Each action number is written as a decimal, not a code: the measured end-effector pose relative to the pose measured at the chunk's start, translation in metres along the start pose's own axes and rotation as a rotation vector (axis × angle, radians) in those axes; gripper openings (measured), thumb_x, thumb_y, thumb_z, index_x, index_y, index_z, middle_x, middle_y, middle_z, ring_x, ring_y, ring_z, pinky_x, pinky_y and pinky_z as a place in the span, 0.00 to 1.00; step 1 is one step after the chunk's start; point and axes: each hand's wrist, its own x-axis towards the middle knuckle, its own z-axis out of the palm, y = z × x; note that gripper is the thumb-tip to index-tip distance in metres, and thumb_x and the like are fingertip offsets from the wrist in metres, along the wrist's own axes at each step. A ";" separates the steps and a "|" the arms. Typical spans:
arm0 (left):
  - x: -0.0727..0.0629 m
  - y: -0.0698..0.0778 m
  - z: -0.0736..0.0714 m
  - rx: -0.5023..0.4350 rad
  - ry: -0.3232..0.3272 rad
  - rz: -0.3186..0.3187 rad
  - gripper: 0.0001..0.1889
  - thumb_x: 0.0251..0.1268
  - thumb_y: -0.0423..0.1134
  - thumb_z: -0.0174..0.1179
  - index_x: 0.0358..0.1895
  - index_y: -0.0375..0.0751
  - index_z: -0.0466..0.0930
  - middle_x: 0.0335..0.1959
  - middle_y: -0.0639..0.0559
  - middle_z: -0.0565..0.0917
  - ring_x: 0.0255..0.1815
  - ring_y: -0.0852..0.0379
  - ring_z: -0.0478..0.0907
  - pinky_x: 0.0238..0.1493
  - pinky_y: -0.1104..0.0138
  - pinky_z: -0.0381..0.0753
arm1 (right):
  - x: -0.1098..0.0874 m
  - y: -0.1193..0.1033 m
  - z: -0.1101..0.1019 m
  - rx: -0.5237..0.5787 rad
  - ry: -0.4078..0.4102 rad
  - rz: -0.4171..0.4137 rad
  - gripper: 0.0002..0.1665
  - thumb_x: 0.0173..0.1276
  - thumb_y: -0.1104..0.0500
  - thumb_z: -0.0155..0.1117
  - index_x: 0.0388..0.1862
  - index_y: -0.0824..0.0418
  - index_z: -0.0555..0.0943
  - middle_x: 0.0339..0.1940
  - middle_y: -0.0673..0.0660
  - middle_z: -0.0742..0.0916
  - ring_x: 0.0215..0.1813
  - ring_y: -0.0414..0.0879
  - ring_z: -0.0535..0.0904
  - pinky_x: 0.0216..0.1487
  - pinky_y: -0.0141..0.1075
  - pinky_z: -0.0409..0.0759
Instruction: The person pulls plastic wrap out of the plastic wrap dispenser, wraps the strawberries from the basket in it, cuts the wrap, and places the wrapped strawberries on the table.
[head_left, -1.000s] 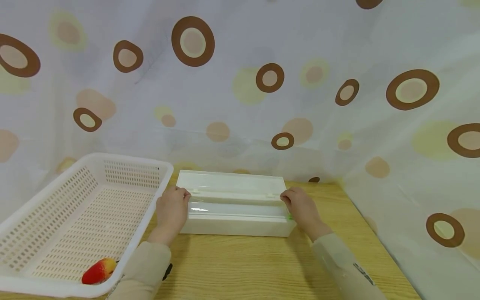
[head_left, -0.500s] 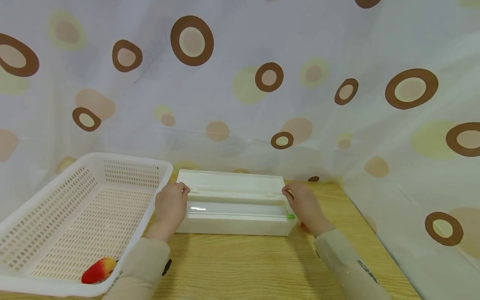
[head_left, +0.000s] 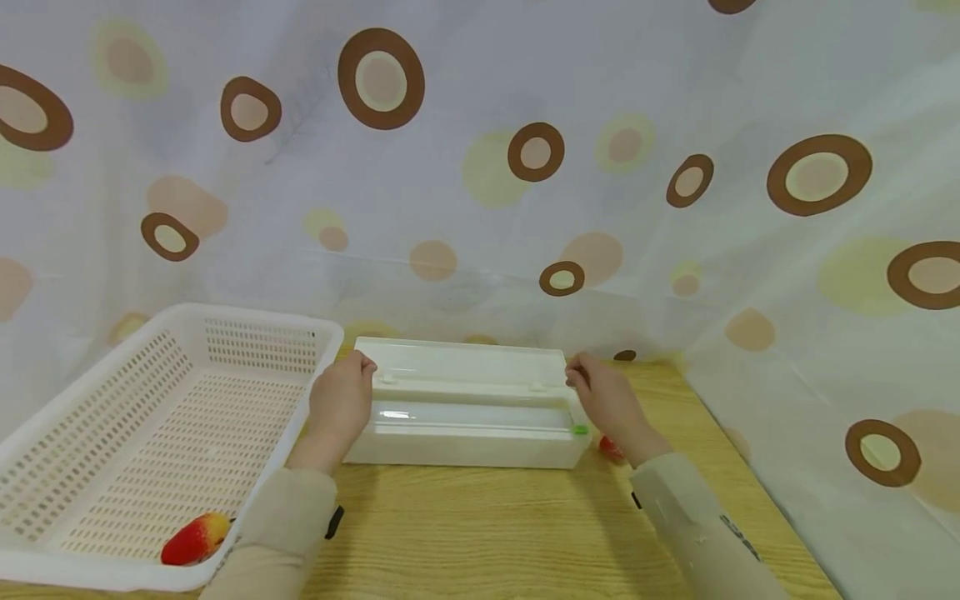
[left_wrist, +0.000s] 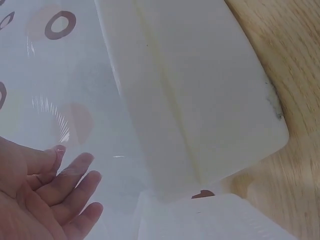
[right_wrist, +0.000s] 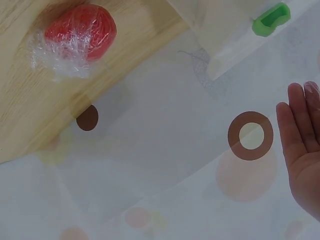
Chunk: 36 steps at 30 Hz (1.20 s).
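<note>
A long white cling film dispenser stands on the table with its lid raised at the back and a green slider at its right end. My left hand is at the left end of the box, above its rim. Thumb and forefinger pinch the edge of clear cling film, whose creases glint in the left wrist view. My right hand holds the film's other corner at the right end, fingers curled in the head view. The sheet between the hands is almost invisible.
A white plastic basket stands on the left, with a red and yellow fruit inside. A red fruit wrapped in film lies on the wooden table right of the dispenser. A patterned sheet hangs behind.
Both hands have risen from the lid's front edge, and slightly apart. The red wrapped fruit and the green slider have come into fuller view beside the right hand.
</note>
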 end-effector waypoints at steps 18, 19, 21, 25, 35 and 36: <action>0.006 0.006 -0.012 -0.106 0.012 -0.033 0.11 0.72 0.35 0.45 0.41 0.30 0.74 0.38 0.39 0.84 0.32 0.44 0.81 0.31 0.58 0.77 | 0.002 -0.012 -0.016 0.077 0.033 0.025 0.07 0.71 0.62 0.52 0.38 0.65 0.76 0.29 0.59 0.84 0.31 0.48 0.76 0.34 0.37 0.74; 0.006 0.007 -0.013 -0.110 0.015 -0.028 0.10 0.72 0.34 0.45 0.41 0.30 0.74 0.38 0.38 0.84 0.31 0.45 0.80 0.30 0.59 0.77 | 0.003 -0.013 -0.017 0.079 0.037 0.025 0.07 0.71 0.62 0.52 0.38 0.65 0.76 0.29 0.59 0.83 0.31 0.48 0.76 0.33 0.37 0.73; 0.007 0.007 -0.014 -0.115 0.027 -0.017 0.10 0.72 0.34 0.46 0.41 0.29 0.74 0.37 0.38 0.84 0.29 0.46 0.80 0.29 0.60 0.76 | 0.003 -0.013 -0.018 0.079 0.041 0.028 0.07 0.71 0.62 0.52 0.38 0.65 0.76 0.29 0.59 0.83 0.31 0.48 0.76 0.33 0.37 0.73; 0.007 0.008 -0.016 -0.136 0.054 -0.001 0.10 0.71 0.33 0.46 0.41 0.29 0.74 0.36 0.37 0.84 0.31 0.44 0.80 0.30 0.58 0.77 | 0.004 -0.015 -0.020 0.084 0.061 0.025 0.07 0.71 0.62 0.52 0.37 0.65 0.76 0.28 0.59 0.83 0.31 0.48 0.76 0.34 0.38 0.74; 0.012 0.010 -0.019 -0.066 0.125 0.022 0.10 0.71 0.36 0.48 0.41 0.33 0.76 0.34 0.43 0.86 0.31 0.44 0.81 0.29 0.55 0.76 | 0.007 -0.019 -0.026 0.113 0.090 0.027 0.08 0.72 0.63 0.50 0.39 0.67 0.76 0.29 0.61 0.82 0.30 0.48 0.73 0.32 0.35 0.72; 0.012 0.010 -0.019 -0.055 0.141 0.027 0.10 0.70 0.36 0.49 0.41 0.34 0.77 0.34 0.44 0.86 0.32 0.44 0.81 0.30 0.54 0.75 | 0.007 -0.019 -0.027 0.118 0.093 0.029 0.08 0.72 0.63 0.50 0.39 0.67 0.75 0.29 0.61 0.82 0.30 0.48 0.73 0.32 0.35 0.71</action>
